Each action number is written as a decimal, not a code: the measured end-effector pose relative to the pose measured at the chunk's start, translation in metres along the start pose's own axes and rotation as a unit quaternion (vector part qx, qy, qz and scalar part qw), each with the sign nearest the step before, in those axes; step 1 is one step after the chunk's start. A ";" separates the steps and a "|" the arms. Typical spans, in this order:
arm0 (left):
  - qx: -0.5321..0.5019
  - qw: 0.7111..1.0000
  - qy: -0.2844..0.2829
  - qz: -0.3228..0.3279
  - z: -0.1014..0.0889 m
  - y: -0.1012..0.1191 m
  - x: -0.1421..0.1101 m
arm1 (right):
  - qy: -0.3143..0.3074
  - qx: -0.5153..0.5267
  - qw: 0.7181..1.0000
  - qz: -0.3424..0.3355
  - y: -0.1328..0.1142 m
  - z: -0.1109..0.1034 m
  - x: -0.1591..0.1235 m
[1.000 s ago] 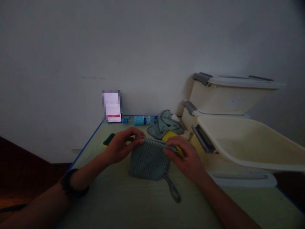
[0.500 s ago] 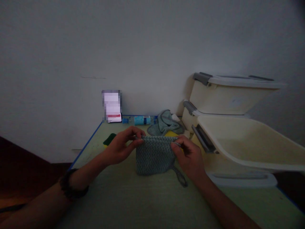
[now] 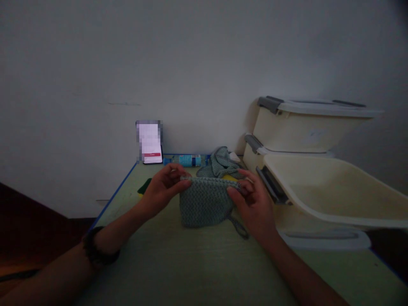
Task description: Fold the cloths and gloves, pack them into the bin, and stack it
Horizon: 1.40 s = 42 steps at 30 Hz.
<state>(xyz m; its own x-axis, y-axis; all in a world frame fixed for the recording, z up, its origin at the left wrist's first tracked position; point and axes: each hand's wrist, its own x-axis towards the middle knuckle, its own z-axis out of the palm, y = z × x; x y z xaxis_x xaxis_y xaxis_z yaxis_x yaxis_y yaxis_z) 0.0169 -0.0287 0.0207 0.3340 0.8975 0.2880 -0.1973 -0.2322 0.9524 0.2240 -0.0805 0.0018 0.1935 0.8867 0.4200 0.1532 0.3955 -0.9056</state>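
In the middle of the frame, the left hand (image 3: 165, 187) and right hand (image 3: 255, 204) pinch opposite ends of the top edge of a grey-green cloth (image 3: 205, 203), its loop (image 3: 239, 227) dangling at lower right. The step in hand looks like straightening that edge; the next move calls for both pinches level and evenly taut. In this dim light, whether the cloth's bottom touches the desk (image 3: 191, 272) is hard to tell
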 end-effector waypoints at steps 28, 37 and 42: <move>-0.030 0.953 -0.216 -0.210 0.003 -0.015 -0.005 | 0.006 0.193 0.959 0.206 0.013 0.009 -0.004; -0.191 0.959 0.049 -0.205 0.004 -0.009 0.001 | -0.190 0.358 0.857 0.319 0.007 0.002 -0.004; -0.148 0.958 0.055 -0.240 0.007 -0.009 0.001 | -0.192 0.289 0.875 0.338 0.009 0.004 -0.004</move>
<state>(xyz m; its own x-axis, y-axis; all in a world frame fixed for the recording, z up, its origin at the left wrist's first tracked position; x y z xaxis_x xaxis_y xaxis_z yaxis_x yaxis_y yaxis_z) 0.0252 -0.0282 0.0133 0.3557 0.9122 -0.2035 -0.3028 0.3185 0.8983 0.2204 -0.0791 -0.0085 -0.3062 0.9358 -0.1744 -0.4077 -0.2945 -0.8643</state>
